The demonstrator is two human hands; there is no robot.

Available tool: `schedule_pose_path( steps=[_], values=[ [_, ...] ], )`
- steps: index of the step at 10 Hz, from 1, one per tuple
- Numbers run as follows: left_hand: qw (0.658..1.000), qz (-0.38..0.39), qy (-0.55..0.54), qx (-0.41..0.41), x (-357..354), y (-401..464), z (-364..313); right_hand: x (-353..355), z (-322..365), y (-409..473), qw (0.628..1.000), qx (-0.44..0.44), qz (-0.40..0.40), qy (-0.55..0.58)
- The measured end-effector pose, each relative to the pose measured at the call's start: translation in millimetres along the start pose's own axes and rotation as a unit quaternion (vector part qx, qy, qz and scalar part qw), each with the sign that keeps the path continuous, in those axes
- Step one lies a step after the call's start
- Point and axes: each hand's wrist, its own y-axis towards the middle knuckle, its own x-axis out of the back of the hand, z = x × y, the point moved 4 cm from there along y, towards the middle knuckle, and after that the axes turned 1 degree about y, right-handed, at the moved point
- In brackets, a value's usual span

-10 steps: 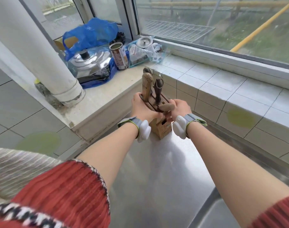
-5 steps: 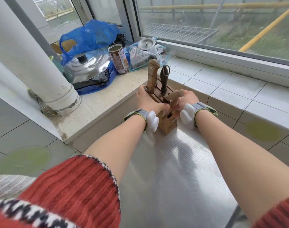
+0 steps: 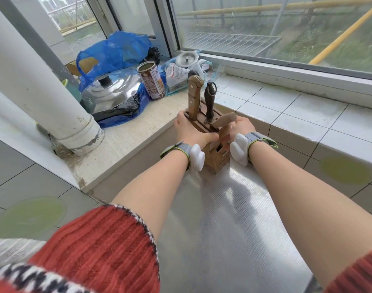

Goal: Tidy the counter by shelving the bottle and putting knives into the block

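The person grips a slanted light-brown wooden knife block (image 3: 215,159) from both sides. The left hand (image 3: 190,132) is wrapped around the block's left side, fingers pressed against the wood and thumb lying across its slotted top. The right hand (image 3: 242,126) is curled closed on the block's right side, just beside a pale wooden knife handle (image 3: 224,121) that lies low and tilted toward it; whether the fingers also hold this handle cannot be told.

The block stands on a textured silver metal counter (image 3: 229,218), at the far end of it, close to a pale stone ledge (image 3: 126,136) on the left of the grip and a step of white tiles (image 3: 295,115) on the right. Toward the person from the grip the counter surface is open. Beyond the left hand, on the ledge, stand a brown printed tin can (image 3: 151,80), a shiny steel pot lid (image 3: 112,90) on a blue plastic bag (image 3: 117,49), and a thick white pipe (image 3: 43,81) further left.

Above the grip, a tall light wooden riveted knife handle (image 3: 194,98) rises upright from a rear slot, and a dark brown handle with a ring on top (image 3: 210,98) stands just beside it on the right. The front face of the block carries a small printed label that is too small to read.
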Motion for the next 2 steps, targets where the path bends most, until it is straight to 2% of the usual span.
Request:
schedule_pose_path(
  steps=[2],
  values=[
    [0.999, 0.040, -0.007, -0.003, 11, -3, 0, -1, -7, -19, 0.998, 0.005, -0.027, -0.053]
  ],
)
